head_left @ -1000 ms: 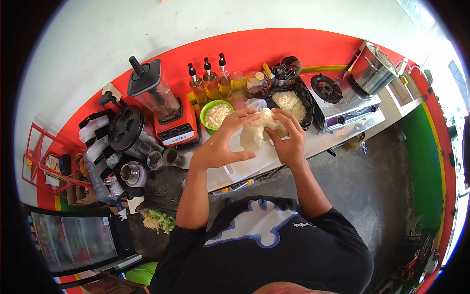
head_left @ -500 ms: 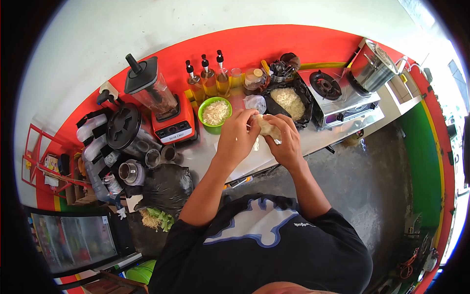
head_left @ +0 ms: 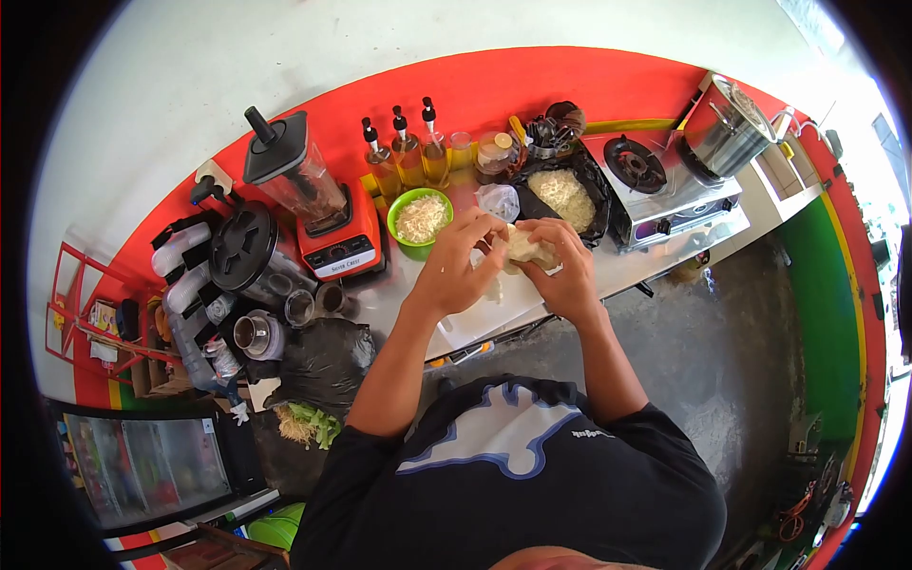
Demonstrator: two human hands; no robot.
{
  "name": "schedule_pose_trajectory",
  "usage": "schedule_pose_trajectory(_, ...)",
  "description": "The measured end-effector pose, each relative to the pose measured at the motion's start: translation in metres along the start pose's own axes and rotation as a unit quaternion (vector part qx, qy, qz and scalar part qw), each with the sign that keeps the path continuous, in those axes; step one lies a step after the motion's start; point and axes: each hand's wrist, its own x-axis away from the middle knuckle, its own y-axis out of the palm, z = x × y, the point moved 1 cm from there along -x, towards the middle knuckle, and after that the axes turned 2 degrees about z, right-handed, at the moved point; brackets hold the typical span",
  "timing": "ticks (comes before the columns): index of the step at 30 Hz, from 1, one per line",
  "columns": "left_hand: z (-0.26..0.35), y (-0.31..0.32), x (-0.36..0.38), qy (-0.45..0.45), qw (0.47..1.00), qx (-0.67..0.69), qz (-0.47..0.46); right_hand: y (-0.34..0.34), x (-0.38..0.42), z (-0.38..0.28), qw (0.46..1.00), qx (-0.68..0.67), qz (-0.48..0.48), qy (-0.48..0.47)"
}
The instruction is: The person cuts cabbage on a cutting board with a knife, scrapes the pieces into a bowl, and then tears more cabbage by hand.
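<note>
My right hand (head_left: 562, 271) is closed around a pale, cream-coloured soft piece (head_left: 528, 249), its kind not clear. My left hand (head_left: 465, 264) pinches at the left edge of the same piece, fingertips partly hidden. Below the hands lies a white board (head_left: 475, 318) with pale scraps on it. Left of them stands a green bowl (head_left: 393, 226) of whitish shreds (head_left: 421, 218). Beyond my right hand, an open black plastic bag (head_left: 594, 180) holds more pale pieces (head_left: 564, 197). A clear plastic bag (head_left: 498, 201) sits between bowl and black bag.
An orange-red blender (head_left: 340, 237) and a black-lidded container (head_left: 243, 245) stand at left, near a black bag (head_left: 328, 366). Oil bottles (head_left: 407, 160) line the wall. At right are a gas stove (head_left: 665, 190) and a steel pot (head_left: 724, 128). The counter's front edge faces me.
My left fingers have shifted slightly away from the middle of the pale piece, and more of it shows. The right hand still holds it, a little lower and farther right.
</note>
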Motion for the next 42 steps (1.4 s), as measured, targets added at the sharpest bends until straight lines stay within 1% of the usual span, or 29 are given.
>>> schedule_pose_trajectory(2, 0.000, 0.000, 0.000, -0.023, 0.999, -0.028, -0.036, 0.001, -0.001, 0.000, 0.999, -0.021, -0.001, 0.028)
schedule_pose_trajectory(3, -0.003, -0.002, 0.000, -0.023, 0.999, -0.029, -0.035, 0.001, -0.001, 0.000, 0.999, -0.022, -0.003, 0.026)
schedule_pose_trajectory(5, -0.014, -0.004, 0.000, -0.077, 0.995, 0.055, -0.028, -0.001, -0.001, 0.002, 0.999, -0.031, -0.006, 0.033)
schedule_pose_trajectory(6, -0.016, -0.003, 0.001, -0.077, 0.995, 0.054, -0.027, -0.001, -0.001, 0.001, 0.999, -0.031, -0.006, 0.031)
schedule_pose_trajectory(8, -0.022, -0.001, 0.004, -0.106, 0.985, 0.135, -0.018, -0.002, -0.002, 0.001, 0.998, -0.036, -0.020, 0.048)
schedule_pose_trajectory(9, -0.026, 0.000, 0.005, -0.107, 0.985, 0.135, -0.017, -0.002, 0.000, 0.004, 0.998, -0.036, -0.020, 0.049)
schedule_pose_trajectory(11, -0.031, 0.001, 0.004, -0.157, 0.956, 0.247, 0.031, -0.001, 0.001, 0.011, 0.989, -0.115, -0.007, 0.097)
schedule_pose_trajectory(12, -0.032, 0.001, 0.004, -0.157, 0.956, 0.247, 0.030, -0.002, 0.001, 0.012, 0.989, -0.115, -0.007, 0.097)
schedule_pose_trajectory(14, -0.028, 0.000, 0.003, -0.159, 0.969, 0.185, 0.023, -0.003, -0.001, 0.010, 0.986, -0.128, -0.012, 0.104)
schedule_pose_trajectory(15, -0.027, 0.001, 0.003, -0.160, 0.969, 0.185, 0.022, -0.003, -0.001, 0.010, 0.986, -0.128, -0.012, 0.105)
schedule_pose_trajectory(17, -0.024, 0.000, 0.000, -0.168, 0.984, 0.062, 0.027, -0.001, -0.002, 0.011, 0.985, -0.132, -0.002, 0.109)
schedule_pose_trajectory(18, -0.021, 0.000, -0.001, -0.168, 0.983, 0.061, 0.028, -0.001, -0.003, 0.011, 0.985, -0.132, -0.002, 0.109)
schedule_pose_trajectory(20, -0.014, -0.001, -0.005, -0.167, 0.985, 0.029, -0.002, -0.005, -0.006, 0.008, 0.998, -0.045, -0.020, 0.038)
schedule_pose_trajectory(24, -0.019, -0.003, -0.006, -0.156, 0.987, 0.024, -0.025, -0.008, -0.006, 0.004, 0.998, -0.039, -0.025, 0.037)
schedule_pose_trajectory(26, -0.027, 0.002, -0.004, -0.161, 0.986, 0.027, 0.031, -0.005, -0.004, 0.008, 0.994, -0.081, 0.014, 0.073)
schedule_pose_trajectory(27, -0.029, 0.005, -0.004, -0.161, 0.986, 0.027, 0.030, -0.003, -0.002, 0.010, 0.994, -0.080, 0.015, 0.073)
schedule_pose_trajectory(29, -0.030, 0.008, -0.004, -0.177, 0.977, 0.107, 0.045, 0.000, 0.001, 0.013, 0.980, -0.140, 0.071, 0.120)
schedule_pose_trajectory(30, -0.029, 0.008, -0.002, -0.177, 0.977, 0.108, 0.044, 0.000, 0.002, 0.012, 0.980, -0.138, 0.072, 0.121)
schedule_pose_trajectory(32, -0.018, 0.007, 0.000, -0.125, 0.992, 0.013, -0.020, -0.002, 0.003, 0.009, 0.965, -0.188, 0.113, 0.142)
schedule_pose_trajectory(33, -0.012, 0.010, 0.002, -0.125, 0.992, 0.014, -0.022, -0.002, 0.003, 0.008, 0.965, -0.186, 0.115, 0.143)
schedule_pose_trajectory(35, 0.001, 0.024, 0.006, -0.032, 0.999, 0.019, 0.003, -0.006, 0.003, 0.007, 0.965, -0.150, 0.154, 0.151)
schedule_pose_trajectory(36, 0.002, 0.028, 0.007, -0.029, 0.999, 0.021, 0.001, -0.006, 0.003, 0.006, 0.965, -0.147, 0.156, 0.150)
schedule_pose_trajectory(38, 0.001, 0.038, 0.009, 0.043, 0.997, -0.061, -0.020, -0.007, 0.003, 0.003, 0.954, -0.156, 0.168, 0.194)
schedule_pose_trajectory(39, 0.000, 0.042, 0.008, 0.068, 0.995, -0.074, 0.006, -0.008, 0.004, 0.002, 0.954, -0.154, 0.169, 0.193)
schedule_pose_trajectory(40, -0.005, 0.044, 0.009, 0.069, 0.995, -0.072, 0.007, -0.010, 0.004, 0.001, 0.957, -0.145, 0.163, 0.190)
schedule_pose_trajectory(42, -0.015, 0.047, 0.010, -0.007, 0.996, 0.065, 0.057, -0.011, 0.005, -0.001, 0.960, -0.136, 0.158, 0.186)
